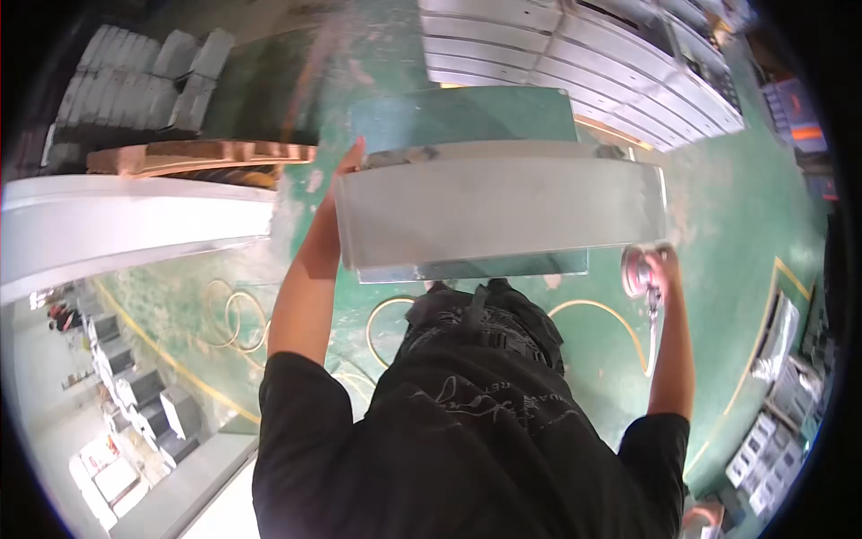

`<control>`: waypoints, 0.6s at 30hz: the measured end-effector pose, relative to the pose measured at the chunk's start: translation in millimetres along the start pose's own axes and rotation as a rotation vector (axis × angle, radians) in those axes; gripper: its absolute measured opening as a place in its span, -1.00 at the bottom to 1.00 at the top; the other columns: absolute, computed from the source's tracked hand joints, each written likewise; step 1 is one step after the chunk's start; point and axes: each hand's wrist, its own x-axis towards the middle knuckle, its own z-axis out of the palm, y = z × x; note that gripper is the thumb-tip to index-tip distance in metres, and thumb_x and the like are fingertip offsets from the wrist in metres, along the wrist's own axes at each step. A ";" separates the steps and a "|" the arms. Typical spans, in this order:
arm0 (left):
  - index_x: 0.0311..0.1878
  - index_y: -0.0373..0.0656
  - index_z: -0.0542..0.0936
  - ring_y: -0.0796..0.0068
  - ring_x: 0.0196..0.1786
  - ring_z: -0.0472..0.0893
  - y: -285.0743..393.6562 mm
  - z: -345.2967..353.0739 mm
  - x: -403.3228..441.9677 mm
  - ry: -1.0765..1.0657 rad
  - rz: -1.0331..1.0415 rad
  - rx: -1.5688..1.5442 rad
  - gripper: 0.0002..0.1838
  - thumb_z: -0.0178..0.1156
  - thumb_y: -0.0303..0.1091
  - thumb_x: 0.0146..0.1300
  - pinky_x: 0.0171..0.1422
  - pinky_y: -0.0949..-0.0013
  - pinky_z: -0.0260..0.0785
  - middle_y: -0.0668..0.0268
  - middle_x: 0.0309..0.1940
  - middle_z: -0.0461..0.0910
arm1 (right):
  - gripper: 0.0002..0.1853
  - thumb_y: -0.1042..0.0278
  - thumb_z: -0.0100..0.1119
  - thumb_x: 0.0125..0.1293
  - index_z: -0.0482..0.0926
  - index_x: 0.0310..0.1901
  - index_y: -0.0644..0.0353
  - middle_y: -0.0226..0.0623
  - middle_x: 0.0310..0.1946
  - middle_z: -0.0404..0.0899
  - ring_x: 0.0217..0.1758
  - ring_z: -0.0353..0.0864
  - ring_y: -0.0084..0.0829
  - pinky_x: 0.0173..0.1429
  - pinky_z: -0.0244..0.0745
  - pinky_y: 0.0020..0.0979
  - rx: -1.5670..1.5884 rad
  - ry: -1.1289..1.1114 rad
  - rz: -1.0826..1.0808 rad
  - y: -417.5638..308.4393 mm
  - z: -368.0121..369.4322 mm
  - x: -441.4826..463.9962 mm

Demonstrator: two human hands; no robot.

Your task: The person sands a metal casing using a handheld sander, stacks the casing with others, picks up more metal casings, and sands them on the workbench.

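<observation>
A long light-grey metal box (503,205) lies crosswise in front of me, resting on a flat greenish stand (467,112) that shows beyond and below it. My left hand (350,162) grips the box at its far left corner, with a fingertip showing above the edge. Off the box's near right corner, my right hand (663,266) is wrapped round a round-headed air sander (637,272). The sander's disc faces left, apart from the box as far as I can see. From its lower end a hose fitting (654,314) hangs down.
A yellow air hose (620,325) loops over the green floor around my legs. White panels (135,225) and a wooden pallet (197,157) stand at left. Stacked grey cabinets (575,54) are at the back right. Grey parts (768,454) lie at lower right.
</observation>
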 end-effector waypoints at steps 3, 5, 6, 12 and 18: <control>0.02 -0.29 0.67 0.35 -0.08 0.66 4.3 55.6 -39.6 0.211 0.089 0.462 -0.16 -0.23 0.40 0.51 0.11 0.20 0.47 0.19 -0.12 0.71 | -0.48 -0.02 0.42 -0.03 0.64 -0.14 0.23 -0.02 -0.27 0.71 -0.16 0.70 -0.13 0.00 0.56 -0.18 -0.401 0.076 0.093 21.9 20.7 -37.0; -0.09 -0.31 0.69 0.39 -0.17 0.61 13.0 143.7 -63.2 0.303 0.147 0.930 -0.13 -0.25 0.42 0.51 0.04 0.26 0.41 0.23 -0.21 0.69 | -0.51 -0.04 0.38 0.00 0.67 -0.18 0.23 -0.01 -0.26 0.72 -0.16 0.71 -0.10 -0.01 0.56 -0.15 -0.302 0.097 0.150 54.9 26.2 -39.3; -0.19 -0.33 0.68 0.43 -0.23 0.55 11.9 184.4 -70.0 0.323 0.138 1.039 -0.14 -0.24 0.39 0.52 0.00 0.31 0.36 0.28 -0.29 0.65 | -0.52 -0.05 0.36 0.02 0.68 -0.19 0.23 -0.01 -0.26 0.72 -0.15 0.72 -0.08 -0.01 0.56 -0.13 -0.257 0.111 0.182 70.6 25.4 -38.3; -0.46 -0.39 0.47 0.48 -0.34 0.33 -6.1 304.0 -35.7 0.314 0.001 1.582 -0.11 -0.19 0.43 0.49 -0.15 0.33 0.23 0.32 -0.53 0.41 | -0.56 0.04 0.29 0.09 0.70 -0.14 0.25 -0.08 -0.24 0.72 -0.18 0.69 -0.16 -0.03 0.54 -0.21 -0.061 0.235 0.118 42.8 -6.7 -16.5; -0.45 -0.38 0.47 0.45 -0.34 0.35 -18.8 302.5 28.6 0.370 -0.046 1.836 -0.10 -0.08 0.50 0.39 -0.17 0.28 0.27 0.30 -0.55 0.37 | -0.50 0.13 0.19 0.12 0.54 0.06 0.27 -0.48 -0.45 0.44 -0.41 0.39 -0.64 -0.33 0.24 -0.54 0.714 -0.005 -0.101 -115.7 -64.7 -53.0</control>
